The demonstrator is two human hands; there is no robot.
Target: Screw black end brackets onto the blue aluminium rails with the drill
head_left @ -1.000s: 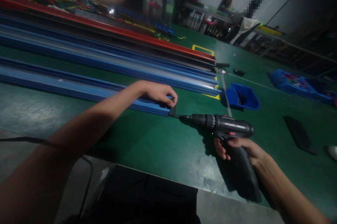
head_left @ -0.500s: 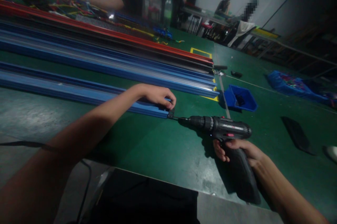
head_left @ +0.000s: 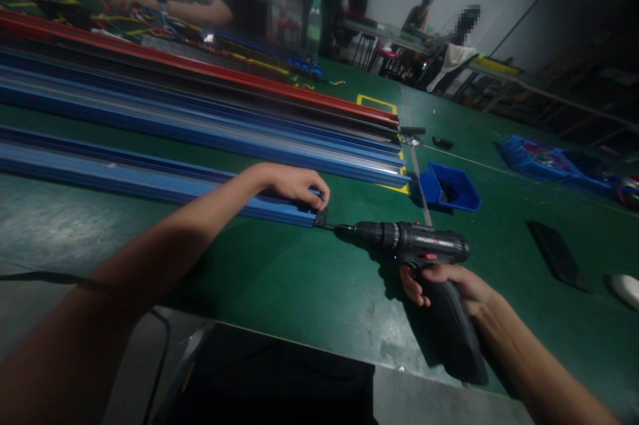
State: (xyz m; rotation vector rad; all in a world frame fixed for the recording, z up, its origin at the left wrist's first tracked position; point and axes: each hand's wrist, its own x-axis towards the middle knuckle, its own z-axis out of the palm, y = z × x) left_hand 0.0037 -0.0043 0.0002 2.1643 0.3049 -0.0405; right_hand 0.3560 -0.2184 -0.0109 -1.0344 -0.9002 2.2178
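A long blue profile rail [head_left: 150, 177] lies along the green table, and a small black end piece [head_left: 321, 218] sits at its right end. My left hand [head_left: 298, 186] rests over that end, with curled fingers and thumb closed on the black piece; part of the grip is hidden. In my right hand [head_left: 464, 285] is a black cordless drill [head_left: 434, 244], held by its handle with the fingers around the trigger area. The drill lies level, pointing left. Its thin bit [head_left: 339, 228] reaches the end piece at the rail's end.
Behind lie more blue rails [head_left: 249, 135] and a red rail [head_left: 224, 78]. Right of them stands a blue bin [head_left: 452, 186] with dark parts. A black flat object [head_left: 558, 255] and a white rounded object [head_left: 625, 290] lie at right. A person's arm [head_left: 197, 10] is across the table.
The view has shifted slightly, so most things appear a little further left. Both hands, the drill and the rail keep about the same positions relative to one another.
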